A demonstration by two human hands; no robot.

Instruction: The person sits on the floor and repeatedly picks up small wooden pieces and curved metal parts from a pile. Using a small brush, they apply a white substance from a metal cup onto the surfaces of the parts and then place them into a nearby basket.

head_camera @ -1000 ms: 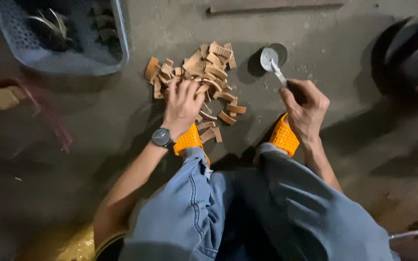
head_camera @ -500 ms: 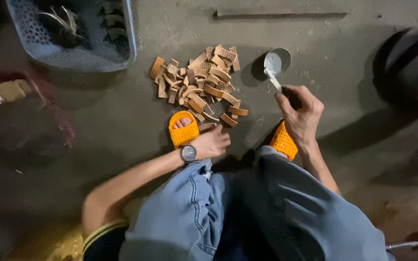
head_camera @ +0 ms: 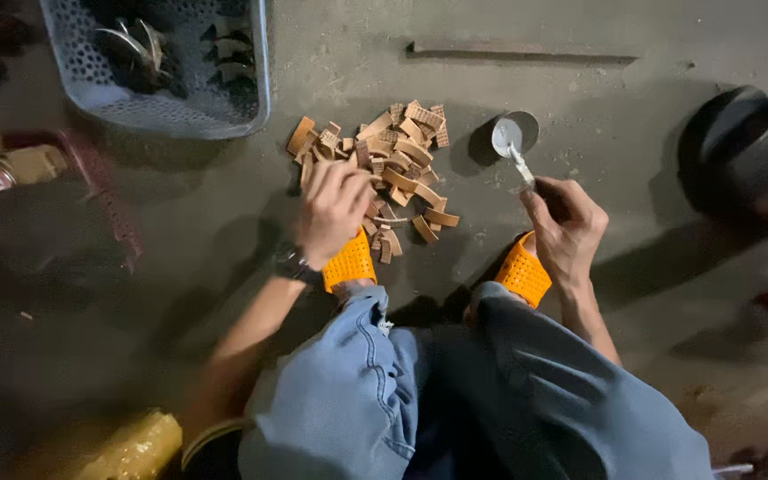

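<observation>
**Left hand in the wood pile, right hand on the brush**

I see the concrete floor (head_camera: 651,124) filling the view, with blue jeans (head_camera: 455,400) at six o'clock. A perforated blue basket (head_camera: 224,107) sits at eleven o'clock, well apart from the hands. The pile of small wooden pieces (head_camera: 402,160) lies at twelve o'clock, just beyond two orange sandals (head_camera: 348,262). My left hand (head_camera: 332,209) reaches palm down onto the pile's near left edge, its fingers curled among the pieces; I cannot tell whether they grip one. A wristwatch (head_camera: 291,264) sits on that wrist. My right hand (head_camera: 566,227), at one o'clock, is clenched around a thin brush (head_camera: 521,167) whose tip points into a small round tin (head_camera: 513,133) beside the pile.
</observation>
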